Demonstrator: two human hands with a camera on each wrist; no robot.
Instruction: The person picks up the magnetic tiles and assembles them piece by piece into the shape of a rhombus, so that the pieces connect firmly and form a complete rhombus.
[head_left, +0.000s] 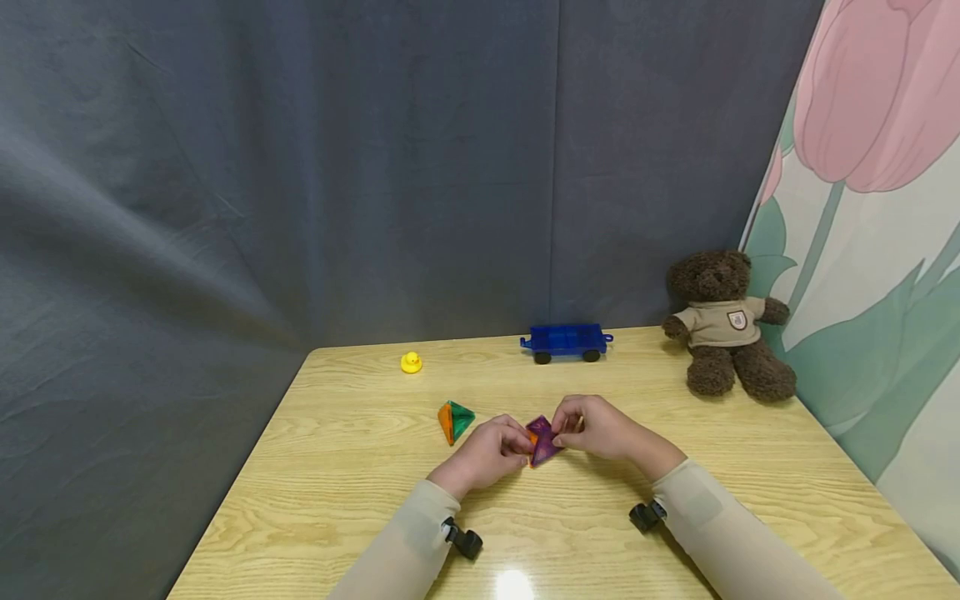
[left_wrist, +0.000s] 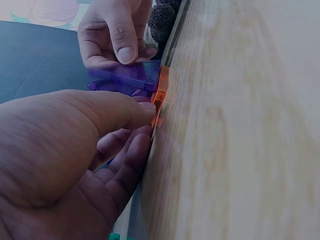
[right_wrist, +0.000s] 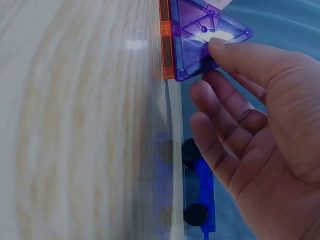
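A purple triangular magnetic tile [right_wrist: 200, 30] is tilted up from an orange magnetic tile [left_wrist: 162, 85] lying flat on the table. My right hand [head_left: 596, 427] pinches the purple tile, thumb on its near face and the other fingers loosely curled. Another purple piece [left_wrist: 120, 89] shows behind it in the left wrist view. My left hand [head_left: 489, 450] holds the orange tile at its left side, the thumb over its edge; the fingertips behind are partly hidden. Left of that hand, an orange and green tile pyramid [head_left: 459, 419] rests on the table.
A yellow rubber duck [head_left: 411, 362] sits toward the back left of the wooden table [head_left: 337, 467]. At the back edge stands a blue toy wagon [head_left: 566, 340] with black wheels. A brown teddy bear [head_left: 720, 325] sits at the back right, near the flower-patterned wall.
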